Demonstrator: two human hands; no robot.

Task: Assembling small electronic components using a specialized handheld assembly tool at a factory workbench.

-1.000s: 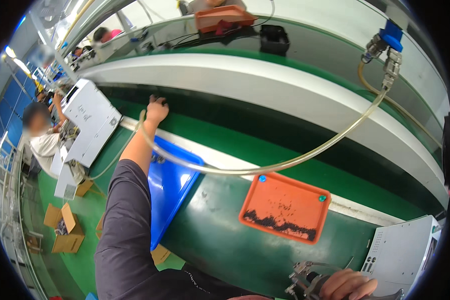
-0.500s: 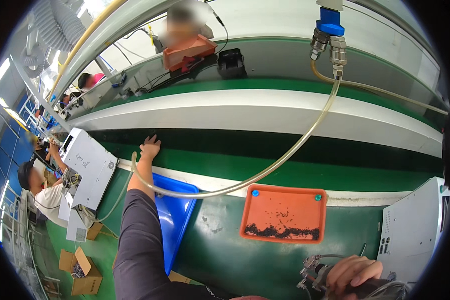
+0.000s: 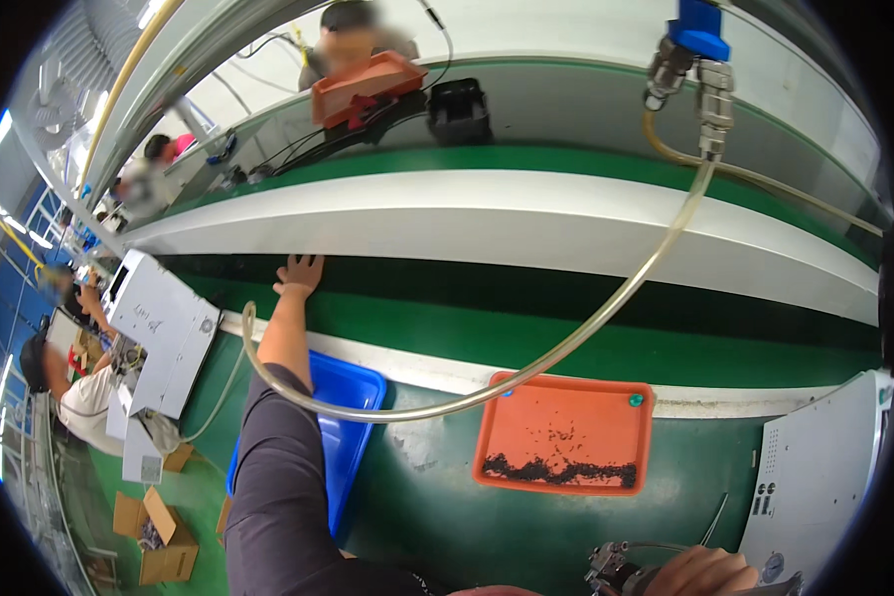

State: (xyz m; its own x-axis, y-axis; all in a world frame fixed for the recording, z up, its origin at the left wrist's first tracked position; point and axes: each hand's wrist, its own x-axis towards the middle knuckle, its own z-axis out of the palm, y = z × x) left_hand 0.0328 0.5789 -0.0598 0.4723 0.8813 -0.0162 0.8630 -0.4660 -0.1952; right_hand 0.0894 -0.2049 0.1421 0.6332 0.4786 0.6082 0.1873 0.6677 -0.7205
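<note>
Had the left hand [image 3: 299, 274] stretched out over the green belt [image 3: 467, 318], with the fingers spread wide and the fingertips near the lower edge of the white rail [image 3: 487, 214]. Could not tell whether resting on the belt or just above. Had the dark sleeve [image 3: 278, 477] over the blue tray [image 3: 353, 407], hiding part from view.

Had the right hand [image 3: 700, 573] at the lower edge of the view, with the fingers bent, beside the metal fixture [image 3: 616, 571] at the near side of the bench [image 3: 437, 517]. Could not tell how far closed or on what, being partly cut off there. Saw the fixture to the left of the right hand, with the grey machine [image 3: 815, 487] to the right.

Found the orange tray [image 3: 566, 412] on the bench, right of the blue tray and apart from it, with black bits [image 3: 561, 473] banded along the near side and thinly scattered toward the middle. Spotted a green knob [image 3: 636, 400] in the far right corner. Followed the hose [image 3: 606, 323] down from the blue valve [image 3: 703, 35] in a long curve, across the sleeve.

Noticed a white-shirted worker [image 3: 89, 409] by another machine [image 3: 169, 318] on the left, and an open carton [image 3: 164, 551] on the floor [image 3: 204, 492]. Saw a black bin [image 3: 459, 111] beyond the rail.
</note>
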